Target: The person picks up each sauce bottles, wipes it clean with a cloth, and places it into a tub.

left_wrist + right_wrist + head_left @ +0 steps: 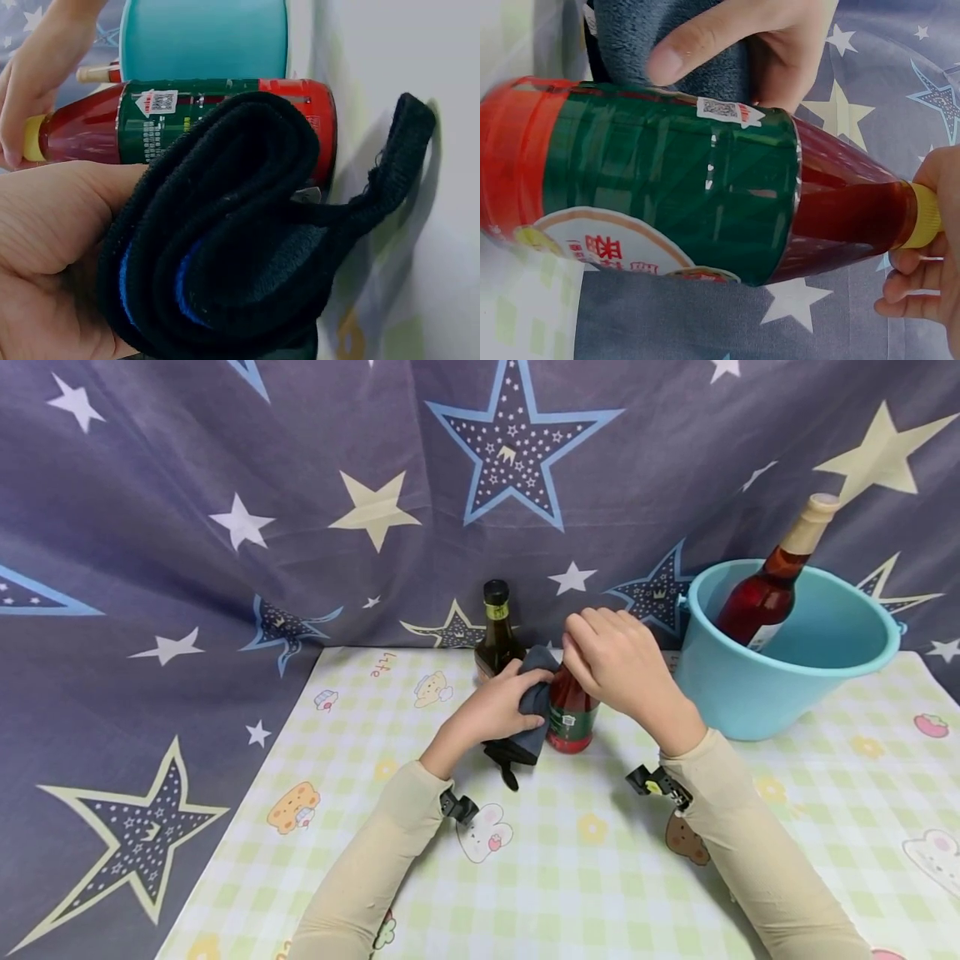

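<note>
Near the far middle of the table [547, 902], a red bottle [572, 728] stands about upright between the two hands. The right hand [621, 660] comes over its top, fingers clamped on the yellow cap [928, 215]; whether they twist it or only steady the bottle, I cannot tell. Just beside the bottle, toward 10 o'clock, the left hand [491, 706] has its fingers curled round a dark folded cloth [534, 700]; whether the cloth touches the bottle is unclear.

Work on this bottle looks partway along: bottle and cloth are both in hand, neither set aside. Beyond the cloth, toward 11 o'clock, a dark bottle [498, 643] stands on the table. Toward 2 o'clock, a blue bucket [738, 693] holds another bottle [761, 597], leaning toward 1 o'clock. So one bottle is in the bucket and two are out; how much that leaves, the pictures do not settle.

Both sleeved forearms converge, the left from 8 o'clock and the right from 4 o'clock, the right hand higher, knuckles up.
</note>
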The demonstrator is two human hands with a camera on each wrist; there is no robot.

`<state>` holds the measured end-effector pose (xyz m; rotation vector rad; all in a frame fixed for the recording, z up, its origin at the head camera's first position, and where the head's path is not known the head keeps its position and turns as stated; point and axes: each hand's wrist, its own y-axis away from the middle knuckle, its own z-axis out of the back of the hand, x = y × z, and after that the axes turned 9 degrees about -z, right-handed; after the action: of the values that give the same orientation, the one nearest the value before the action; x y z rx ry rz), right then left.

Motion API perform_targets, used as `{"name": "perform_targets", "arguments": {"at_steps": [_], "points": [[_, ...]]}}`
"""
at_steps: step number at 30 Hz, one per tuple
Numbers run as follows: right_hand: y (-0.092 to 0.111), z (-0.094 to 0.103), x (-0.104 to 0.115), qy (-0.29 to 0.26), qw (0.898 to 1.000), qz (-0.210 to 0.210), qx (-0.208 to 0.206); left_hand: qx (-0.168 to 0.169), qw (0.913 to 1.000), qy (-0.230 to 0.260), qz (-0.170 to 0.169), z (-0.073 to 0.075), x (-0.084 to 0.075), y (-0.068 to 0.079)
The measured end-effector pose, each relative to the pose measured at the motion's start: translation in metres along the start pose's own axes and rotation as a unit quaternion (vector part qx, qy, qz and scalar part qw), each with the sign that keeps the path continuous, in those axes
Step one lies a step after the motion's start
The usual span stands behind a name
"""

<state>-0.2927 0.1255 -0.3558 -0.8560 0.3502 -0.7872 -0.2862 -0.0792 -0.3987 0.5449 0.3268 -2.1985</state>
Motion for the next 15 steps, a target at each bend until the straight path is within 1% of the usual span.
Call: {"name": "perform_targets", "arguments": {"at_steps": [5, 8, 11, 13, 15], "points": [[-0.001, 0.0, 0.0, 0.004, 1.0, -0.002, 0.005, 0.021, 0.9987, -0.045, 0.007, -0.01, 0.003, -0.004], [-0.001, 0.001, 0.0, 0.007, 1.0, -0.004, 0.008, 0.043, 0.9957, -0.08, 0.018, -0.016, 0.003, -0.006], [-0.001, 0.002, 0.001, 0.01, 1.0, -0.006, 0.013, 0.06, 0.9925, -0.104, 0.025, -0.021, 0.003, -0.008], [-0.001, 0.002, 0.001, 0.01, 1.0, -0.007, 0.014, 0.065, 0.9915, -0.11, 0.028, -0.023, 0.004, -0.009], [-0.001, 0.002, 0.001, 0.012, 1.0, -0.009, 0.017, 0.065, 0.9924, -0.1, 0.032, -0.023, 0.004, -0.009]]}}
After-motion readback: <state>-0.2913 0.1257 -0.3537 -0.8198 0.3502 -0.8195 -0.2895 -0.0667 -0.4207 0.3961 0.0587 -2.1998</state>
